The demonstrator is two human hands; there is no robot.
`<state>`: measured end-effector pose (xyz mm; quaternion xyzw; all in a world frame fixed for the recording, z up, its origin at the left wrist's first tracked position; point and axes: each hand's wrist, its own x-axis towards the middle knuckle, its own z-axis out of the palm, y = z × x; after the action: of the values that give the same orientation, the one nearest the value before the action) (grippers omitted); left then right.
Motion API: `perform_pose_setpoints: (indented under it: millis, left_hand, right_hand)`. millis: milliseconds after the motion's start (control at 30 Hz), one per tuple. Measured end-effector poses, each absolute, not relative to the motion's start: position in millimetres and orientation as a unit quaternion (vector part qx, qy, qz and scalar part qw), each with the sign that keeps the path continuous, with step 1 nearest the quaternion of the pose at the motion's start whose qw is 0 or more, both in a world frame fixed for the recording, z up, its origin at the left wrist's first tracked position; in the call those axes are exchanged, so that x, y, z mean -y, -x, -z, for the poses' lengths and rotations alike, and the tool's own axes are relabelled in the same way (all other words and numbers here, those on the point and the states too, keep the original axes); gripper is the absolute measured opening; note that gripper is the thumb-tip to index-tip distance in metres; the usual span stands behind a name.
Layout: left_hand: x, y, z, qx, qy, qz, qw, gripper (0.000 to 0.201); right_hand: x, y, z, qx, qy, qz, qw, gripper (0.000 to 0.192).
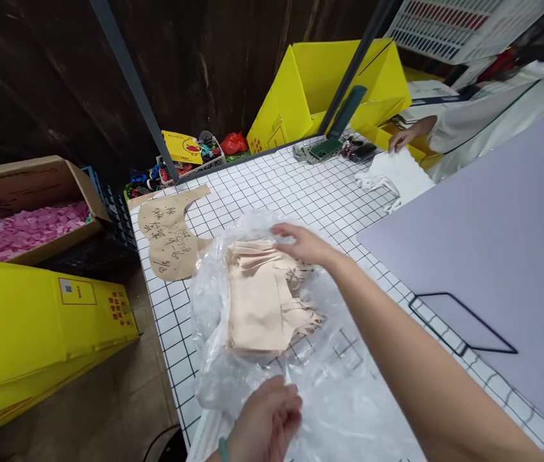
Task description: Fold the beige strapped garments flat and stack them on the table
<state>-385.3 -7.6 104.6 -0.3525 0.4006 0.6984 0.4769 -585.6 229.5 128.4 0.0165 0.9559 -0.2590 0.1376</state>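
A stack of beige cut fabric pieces (260, 298) lies inside a clear plastic bag (334, 385) on the white grid-pattern table (296, 186). My right hand (301, 244) reaches across the bag and rests on the far top edge of the stack, fingers spread. My left hand (267, 423) is at the near edge of the table, fingers curled around the bag's plastic. A brown paper pattern piece (170, 234) with handwriting lies flat just left of the bag.
A grey board (493, 256) covers the table's right side. Yellow boxes stand at the far end (330, 83) and on the floor at left (36, 327). A cardboard box of pink scraps (26, 224) sits left. Another person's hand (404, 138) presses white fabric at far right.
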Motion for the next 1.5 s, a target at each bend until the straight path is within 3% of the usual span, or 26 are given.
perform_pose_setpoints:
  millis: [67,100,200,267,367,433,533,700,833,967,1033,1067,1133,1200,1300,1500]
  left_hand:
    - [10,403,-124,-0.508,0.146,-0.682,0.506,0.024]
    - [7,421,-128,-0.590,0.018,-0.672,0.448,0.022]
    - [-20,491,-111,-0.787,-0.235,-0.552,0.145,0.029]
    - [-39,527,-82,-0.848,-0.335,-0.407,0.053,0.042]
    - [-49,544,-35,-0.875,-0.427,-0.226,-0.021,0.060]
    - [-44,537,-16,-0.871,-0.458,-0.169,-0.062,0.064]
    - [-37,525,-9,-0.868,-0.468,-0.157,-0.059,0.057]
    - [-37,529,-22,-0.889,-0.425,-0.166,0.044,0.047]
    - [-38,534,-27,-0.891,-0.415,-0.172,0.070,0.052]
    - [-40,537,-28,-0.904,-0.384,-0.165,0.088,0.054]
    - [-42,539,-31,-0.905,-0.380,-0.162,0.099,0.054]
    - [-43,541,-32,-0.904,-0.380,-0.161,0.107,0.055]
    - [-45,543,-36,-0.902,-0.381,-0.158,0.129,0.055]
    - [-46,545,-40,-0.900,-0.379,-0.156,0.147,0.055]
    - [-44,546,-44,-0.900,-0.377,-0.153,0.155,0.055]
    - [-45,544,-52,-0.901,-0.377,-0.134,0.166,0.057]
  right_hand:
    - [-255,575,-130,-0.970,-0.106,0.191,0.105,0.049]
    - [-262,572,-127,-0.973,-0.142,0.151,0.100,0.053]
    - [-259,577,-110,-0.974,-0.182,0.103,0.082,0.077]
    - [-247,589,-97,-0.979,-0.181,0.068,0.069,0.081]
    - [-238,613,-87,-0.985,-0.162,0.027,0.059,0.049]
    - [-240,625,-87,-0.987,-0.154,0.026,0.039,0.028]
    - [-249,636,-95,-0.986,-0.164,0.017,-0.013,0.031]
    - [-268,649,-123,-0.965,-0.244,0.005,-0.096,0.038]
    - [-284,660,-155,-0.939,-0.295,0.022,-0.178,0.036]
    - [-262,640,-175,-0.943,-0.237,0.065,-0.227,0.032]
    - [-235,610,-169,-0.959,-0.167,0.124,-0.191,0.035]
    - [-222,593,-162,-0.970,-0.144,0.159,-0.114,0.033]
    - [-207,557,-144,-0.957,-0.160,0.198,0.137,0.031]
    - [-213,529,-127,-0.934,-0.201,0.186,0.231,0.025]
    - [-254,512,-119,-0.914,-0.285,0.137,0.253,0.030]
    - [-281,542,-129,-0.908,-0.357,0.090,0.200,0.053]
